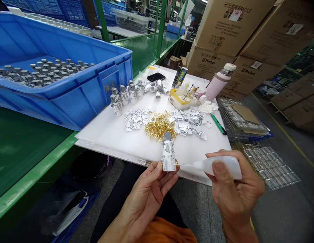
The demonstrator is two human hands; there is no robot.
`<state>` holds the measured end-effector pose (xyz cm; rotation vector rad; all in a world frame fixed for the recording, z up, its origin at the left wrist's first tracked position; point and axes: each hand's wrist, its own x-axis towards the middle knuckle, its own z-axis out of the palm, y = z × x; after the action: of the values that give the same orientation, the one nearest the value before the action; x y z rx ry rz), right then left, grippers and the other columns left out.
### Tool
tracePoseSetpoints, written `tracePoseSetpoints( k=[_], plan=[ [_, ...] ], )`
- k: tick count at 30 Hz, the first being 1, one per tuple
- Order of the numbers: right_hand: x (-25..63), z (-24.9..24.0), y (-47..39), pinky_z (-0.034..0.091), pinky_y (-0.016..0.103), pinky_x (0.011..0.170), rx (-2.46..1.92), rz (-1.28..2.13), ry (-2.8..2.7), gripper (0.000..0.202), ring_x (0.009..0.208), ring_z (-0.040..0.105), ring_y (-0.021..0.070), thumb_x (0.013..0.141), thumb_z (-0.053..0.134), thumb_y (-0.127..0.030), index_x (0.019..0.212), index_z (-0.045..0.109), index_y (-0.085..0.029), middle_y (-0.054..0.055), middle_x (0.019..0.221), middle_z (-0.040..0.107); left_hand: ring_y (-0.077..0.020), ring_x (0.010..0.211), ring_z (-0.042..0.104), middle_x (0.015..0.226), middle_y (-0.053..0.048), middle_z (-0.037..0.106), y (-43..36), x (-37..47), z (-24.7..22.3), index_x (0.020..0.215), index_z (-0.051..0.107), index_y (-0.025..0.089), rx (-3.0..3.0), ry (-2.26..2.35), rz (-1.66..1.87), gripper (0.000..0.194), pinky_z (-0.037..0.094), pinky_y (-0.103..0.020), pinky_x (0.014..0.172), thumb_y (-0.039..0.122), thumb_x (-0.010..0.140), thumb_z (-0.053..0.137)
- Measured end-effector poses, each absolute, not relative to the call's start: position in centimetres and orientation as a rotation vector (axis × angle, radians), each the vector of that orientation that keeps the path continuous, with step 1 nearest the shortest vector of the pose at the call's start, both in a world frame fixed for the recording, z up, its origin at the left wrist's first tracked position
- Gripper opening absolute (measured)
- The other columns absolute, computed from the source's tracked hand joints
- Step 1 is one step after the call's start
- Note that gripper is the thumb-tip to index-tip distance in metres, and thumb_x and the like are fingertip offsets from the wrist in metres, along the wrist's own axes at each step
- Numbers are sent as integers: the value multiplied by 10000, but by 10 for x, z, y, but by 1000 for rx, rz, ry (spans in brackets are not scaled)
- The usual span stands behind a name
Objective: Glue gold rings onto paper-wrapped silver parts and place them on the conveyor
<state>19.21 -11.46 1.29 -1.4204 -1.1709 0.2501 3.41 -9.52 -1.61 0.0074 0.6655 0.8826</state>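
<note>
Standing nearly upright at the near edge of the table (106,134), a white tower piece with a grey top (168,157) is held near its base by the fingers of the left hand (149,192). The fingers of the right hand (231,190) are wrapped around a translucent squeeze bottle (234,167), its thin nozzle pointing at the tower's base; whether it touches, I cannot tell. Just beyond lies a pile of gold rings (158,126), between two heaps of flat pieces (135,119). Farther back, similar towers (123,96) stand near a blue bin (83,98).
</note>
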Motion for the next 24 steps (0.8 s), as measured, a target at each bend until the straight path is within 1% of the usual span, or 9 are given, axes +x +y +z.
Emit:
tracePoseSetpoints(
  k=[3, 5, 7, 9, 10, 12, 14, 20, 24],
  plan=[
    [194, 16, -112, 399, 246, 419, -1352, 372, -1037, 254, 568, 524, 149, 803, 673, -428, 815, 648, -175, 49, 757, 591, -220, 1017, 692, 1012, -80, 757, -95, 35, -15, 952, 707, 142, -22, 686, 876, 126, 549, -331, 929, 154, 863, 617],
    [202, 19, -108, 371, 220, 390, -1236, 562, -882, 236, 487, 449, 104, 802, 675, -412, 813, 657, -177, 10, 663, 538, -231, 1020, 693, 1016, -82, 755, -95, 34, -14, 984, 703, 136, -55, 704, 866, 149, 564, -323, 903, 152, 865, 615],
    [219, 17, -103, 343, 201, 380, -1120, 796, -731, 243, 439, 364, 77, 805, 663, -415, 798, 662, -172, -35, 552, 429, -240, 1025, 692, 1028, -94, 753, -95, 33, -12, 1024, 694, 122, -92, 713, 849, 179, 578, -314, 875, 154, 871, 606],
    [242, 9, -98, 396, 223, 423, -1087, 968, -653, 257, 476, 417, 95, 781, 675, -425, 795, 664, -170, -35, 544, 424, -246, 1025, 693, 1038, -114, 752, -95, 31, -12, 1051, 685, 104, -123, 710, 834, 201, 586, -307, 858, 156, 880, 594],
    [254, 1, -96, 454, 260, 481, -1120, 997, -663, 262, 542, 499, 124, 763, 689, -426, 822, 664, -173, -5, 602, 503, -249, 1025, 694, 1043, -123, 751, -95, 29, -12, 1059, 682, 98, -134, 703, 831, 208, 588, -308, 855, 154, 882, 590],
    [277, -18, -92, 528, 352, 652, -1297, 896, -815, 299, 737, 621, 196, 754, 697, -433, 911, 650, -182, 59, 793, 643, -258, 1027, 692, 1043, -133, 752, -95, 26, -14, 1065, 678, 85, -146, 687, 831, 213, 592, -312, 850, 144, 881, 586],
    [293, -40, -88, 521, 379, 742, -1529, 676, -1023, 351, 847, 642, 227, 761, 693, -464, 948, 615, -177, 83, 903, 686, -267, 1038, 687, 1046, -139, 751, -95, 23, -16, 1074, 671, 75, -151, 673, 841, 221, 594, -315, 848, 131, 879, 583],
    [306, -78, -81, 456, 406, 826, -1781, 268, -1138, 382, 785, 589, 210, 678, 761, -474, 858, 595, -180, 49, 860, 663, -281, 1079, 666, 1085, -157, 738, -96, 16, -20, 1117, 642, 69, -157, 646, 865, 255, 583, -325, 876, 110, 873, 583],
    [297, -77, -91, 479, 413, 798, -1754, 151, -1121, 468, 813, 604, 227, 681, 766, -459, 1002, 583, -172, 67, 925, 643, -276, 1066, 673, 1087, -162, 736, -95, 6, -21, 1154, 625, 77, -157, 673, 919, 285, 584, -323, 871, 108, 875, 576]
  ],
)
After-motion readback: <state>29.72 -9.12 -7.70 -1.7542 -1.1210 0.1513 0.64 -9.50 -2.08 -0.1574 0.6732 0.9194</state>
